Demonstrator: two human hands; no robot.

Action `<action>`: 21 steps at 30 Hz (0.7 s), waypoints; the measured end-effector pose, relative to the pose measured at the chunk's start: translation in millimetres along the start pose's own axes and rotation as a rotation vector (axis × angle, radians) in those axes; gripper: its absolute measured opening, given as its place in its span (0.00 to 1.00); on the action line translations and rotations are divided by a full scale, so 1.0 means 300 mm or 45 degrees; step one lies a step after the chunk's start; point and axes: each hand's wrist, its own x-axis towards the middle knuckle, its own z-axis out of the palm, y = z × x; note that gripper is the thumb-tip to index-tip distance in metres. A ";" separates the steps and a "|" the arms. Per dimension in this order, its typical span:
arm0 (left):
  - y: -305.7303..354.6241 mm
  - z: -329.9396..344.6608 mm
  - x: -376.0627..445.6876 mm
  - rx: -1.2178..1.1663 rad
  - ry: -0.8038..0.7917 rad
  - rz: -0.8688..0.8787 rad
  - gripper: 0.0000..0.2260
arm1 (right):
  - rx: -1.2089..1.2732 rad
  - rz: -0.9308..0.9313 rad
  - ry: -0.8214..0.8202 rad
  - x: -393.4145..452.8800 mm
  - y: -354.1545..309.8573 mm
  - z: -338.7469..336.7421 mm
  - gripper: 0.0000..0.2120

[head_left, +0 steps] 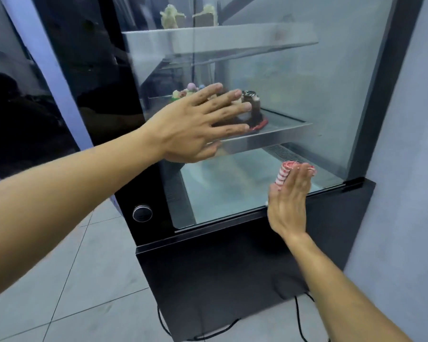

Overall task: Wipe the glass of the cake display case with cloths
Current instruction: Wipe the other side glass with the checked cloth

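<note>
The cake display case has a tall side glass pane (294,95) in a black frame. My left hand (198,122) lies flat on the glass at mid height, fingers spread, holding nothing. My right hand (288,198) presses a red-and-white striped cloth (286,175) against the lower right part of the pane, just above the bottom frame. The cloth is bunched under my fingers and mostly hidden by them. Inside, a dark chocolate cake (253,107) sits on the middle shelf behind my left hand.
Pale cakes (169,17) stand on the top shelf. The black base (232,267) of the case rests on a tiled floor (59,280), with black cables (299,317) trailing at its foot. A grey wall (410,169) is close on the right. A round lock (142,213) sits on the front corner.
</note>
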 end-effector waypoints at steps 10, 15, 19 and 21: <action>-0.065 -0.011 -0.244 -0.006 -0.003 -0.017 0.25 | 0.049 -0.363 -0.188 -0.363 -0.686 0.206 0.47; -0.068 -0.012 -0.253 -0.024 -0.016 -0.013 0.25 | 0.002 -0.470 -0.161 -0.370 -0.722 0.216 0.44; -0.058 -0.006 -0.253 0.004 -0.025 -0.018 0.26 | -0.004 -0.244 -0.023 -0.178 -0.649 0.142 0.43; -0.053 -0.006 -0.251 -0.001 -0.025 -0.016 0.25 | 0.015 -0.305 -0.057 -0.154 -0.694 0.123 0.44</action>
